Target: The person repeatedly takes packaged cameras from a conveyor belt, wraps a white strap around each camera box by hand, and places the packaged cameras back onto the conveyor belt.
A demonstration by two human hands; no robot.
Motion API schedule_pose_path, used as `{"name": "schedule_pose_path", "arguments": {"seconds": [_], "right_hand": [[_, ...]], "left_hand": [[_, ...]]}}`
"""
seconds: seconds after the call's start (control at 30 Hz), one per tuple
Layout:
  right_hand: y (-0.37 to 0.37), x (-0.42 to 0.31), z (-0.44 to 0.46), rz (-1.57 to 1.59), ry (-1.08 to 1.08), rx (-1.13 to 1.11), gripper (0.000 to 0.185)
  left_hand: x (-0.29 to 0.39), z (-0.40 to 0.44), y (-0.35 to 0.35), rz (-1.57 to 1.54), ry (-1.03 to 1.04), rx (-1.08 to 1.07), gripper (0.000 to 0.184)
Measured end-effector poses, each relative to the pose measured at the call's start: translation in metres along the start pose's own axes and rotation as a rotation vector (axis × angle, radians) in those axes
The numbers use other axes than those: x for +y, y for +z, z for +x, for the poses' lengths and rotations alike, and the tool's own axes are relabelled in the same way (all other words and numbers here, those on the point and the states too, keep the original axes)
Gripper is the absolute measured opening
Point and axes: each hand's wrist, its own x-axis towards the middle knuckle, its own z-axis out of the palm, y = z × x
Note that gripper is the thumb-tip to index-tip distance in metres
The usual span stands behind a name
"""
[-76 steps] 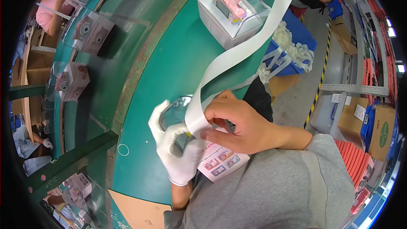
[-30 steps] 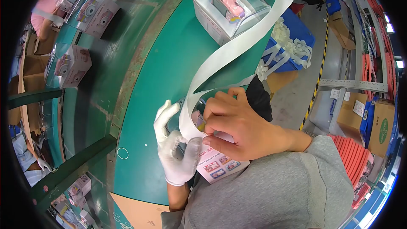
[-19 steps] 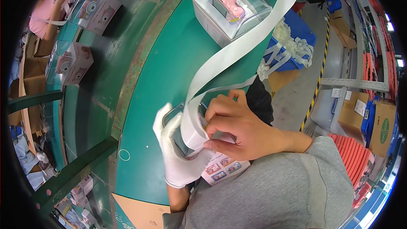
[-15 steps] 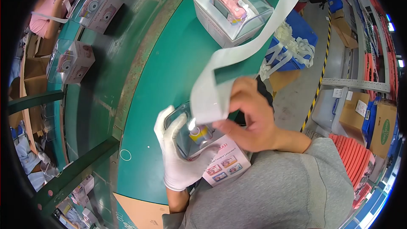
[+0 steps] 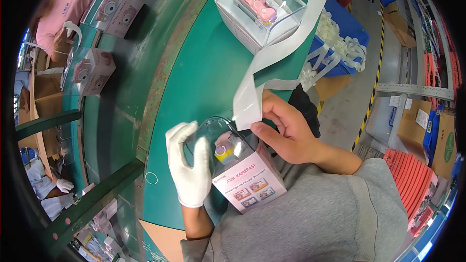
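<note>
Currently working at the green bench (image 5: 195, 73), pinching a long white strip (image 5: 248, 106) beside the near camera box (image 5: 252, 182) with the bare right hand (image 5: 287, 128), holding the gloved left hand (image 5: 190, 167) spread around its clear cover (image 5: 213, 128).

Strip (image 5: 247, 106) now off left hand (image 5: 188, 172)

"CUK KAMERASI" on front box (image 5: 251, 184), counter's (image 5: 189, 92) near edge; "KAMERASI" on upper-left box (image 5: 116, 15); "CREW" on pink shirt (image 5: 66, 10).
</note>
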Motion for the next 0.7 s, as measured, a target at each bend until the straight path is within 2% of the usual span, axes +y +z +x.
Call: {"name": "schedule_pose_path", "arguments": {"seconds": [0.1, 0.17, 0.2, 0.27, 0.3, 0.43, 0.5, 0.53, 0.6, 0.63, 0.7], "right_hand": [[-0.001, -0.013, -0.011, 0.146, 0.276, 0.004, 0.015], [0.003, -0.012, -0.017, 0.185, 0.278, -0.026, 0.015], [0.003, -0.010, -0.020, 0.217, 0.293, -0.063, 0.016], [-0.002, -0.009, -0.026, 0.278, 0.334, -0.139, 0.018], [-0.002, -0.008, -0.024, 0.264, 0.317, -0.135, 0.018], [0.019, -0.002, 0.009, 0.334, -0.561, -0.145, 0.022], [0.010, 0.012, 0.012, 0.324, -0.550, -0.152, 0.022], [0.004, 0.022, 0.015, 0.316, -0.518, -0.154, 0.022], [-0.011, 0.033, 0.022, 0.289, -0.460, -0.143, 0.021], [-0.019, 0.029, 0.020, 0.250, -0.477, -0.096, 0.020], [-0.038, 0.028, 0.010, 0.209, -0.503, -0.055, 0.018]], "left_hand": [[-0.008, -0.024, 0.013, -0.453, -0.353, 0.050, 0.070], [-0.017, -0.038, 0.023, -0.759, -0.567, 0.060, 0.074], [-0.025, -0.049, 0.030, -0.758, -0.539, 0.046, 0.074], [-0.036, -0.073, 0.045, -0.637, -0.177, 0.047, 0.089], [-0.030, -0.067, 0.049, -0.642, -0.155, 0.042, 0.089], [0.012, -0.031, 0.049, -0.301, 0.300, 0.445, 0.095], [-0.053, -0.016, 0.069, -0.033, 0.412, 0.592, 0.099], [-0.054, -0.008, 0.072, -0.030, 0.443, 0.602, 0.099], [-0.055, 0.013, 0.078, -0.003, 0.325, 0.464, 0.120], [-0.064, 0.022, 0.079, -0.004, 0.353, 0.470, 0.120], [-0.097, 0.032, 0.081, -0.041, 0.303, 0.376, 0.089]]}}
